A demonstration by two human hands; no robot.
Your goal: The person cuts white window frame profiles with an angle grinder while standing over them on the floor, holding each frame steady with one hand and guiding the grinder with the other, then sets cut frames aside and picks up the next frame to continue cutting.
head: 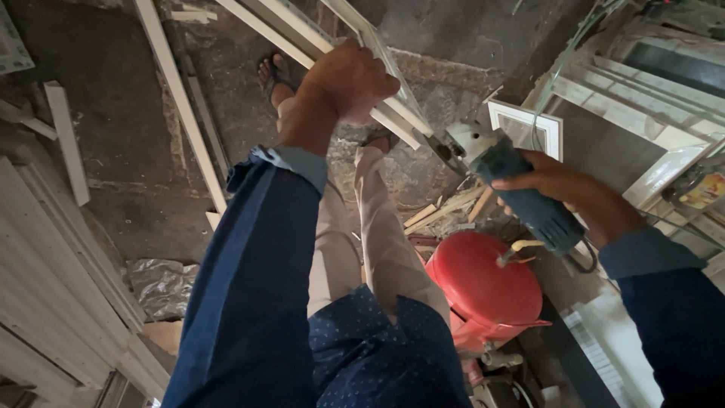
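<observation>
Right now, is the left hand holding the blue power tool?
No, the left hand grips the white frame, while the right hand holds the blue power tool.

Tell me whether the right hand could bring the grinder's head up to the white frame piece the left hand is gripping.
Probably yes. The right hand holds the grinder, whose head sits just off the end of the white frame. The left hand grips farther up, leaving that end uncovered.

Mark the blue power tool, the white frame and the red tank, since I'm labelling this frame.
blue power tool (pixel 521 193): head view, on its body.
white frame (pixel 393 113): head view, on the gripped bar.
red tank (pixel 483 283): head view, on its domed top.
</observation>
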